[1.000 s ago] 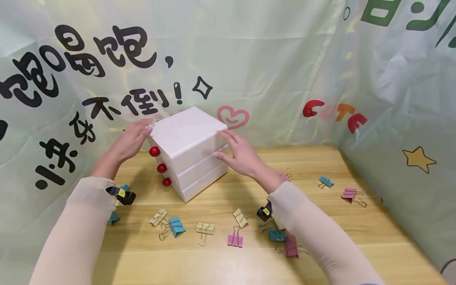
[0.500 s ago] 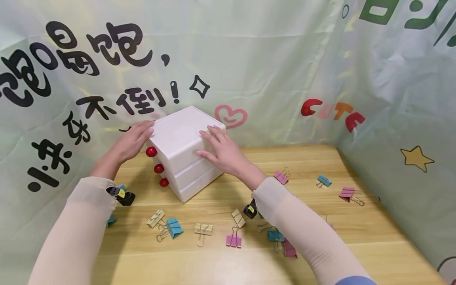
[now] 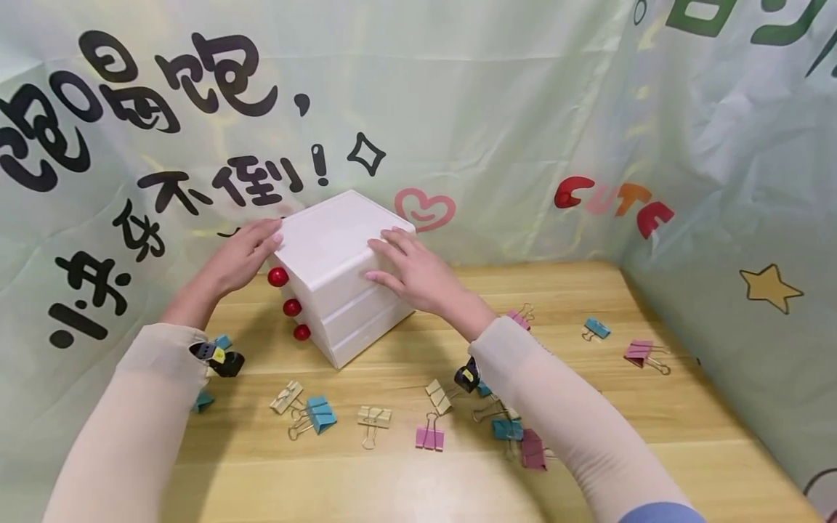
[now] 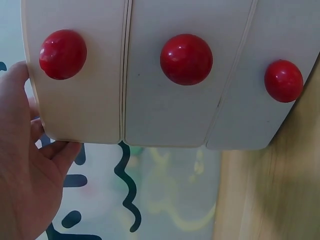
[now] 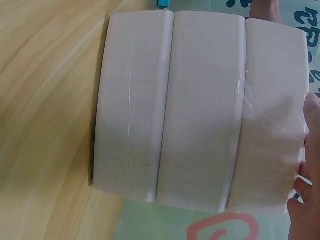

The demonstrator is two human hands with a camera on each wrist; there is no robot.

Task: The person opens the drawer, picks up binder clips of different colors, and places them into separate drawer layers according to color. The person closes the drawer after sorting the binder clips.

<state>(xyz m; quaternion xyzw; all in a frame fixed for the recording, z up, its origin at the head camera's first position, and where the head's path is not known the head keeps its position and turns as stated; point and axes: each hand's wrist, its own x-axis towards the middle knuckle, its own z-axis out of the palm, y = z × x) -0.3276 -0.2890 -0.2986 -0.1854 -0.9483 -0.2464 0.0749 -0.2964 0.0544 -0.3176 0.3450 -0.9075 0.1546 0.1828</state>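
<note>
Head view: I have the white three-tier box (image 3: 336,236) standing on the desk (image 3: 294,483), three red knobs (image 3: 292,307) in a column down its left-facing front. My left hand (image 3: 243,253) is at its upper left corner, fingers loosely extended, thumb apart from them. My right hand (image 3: 425,276) has its fingers spread apart over the top right edge, thumb lower by the side. Blue, pink and cream binder clips (image 3: 375,417) lie scattered nearer me and to the right.
</note>
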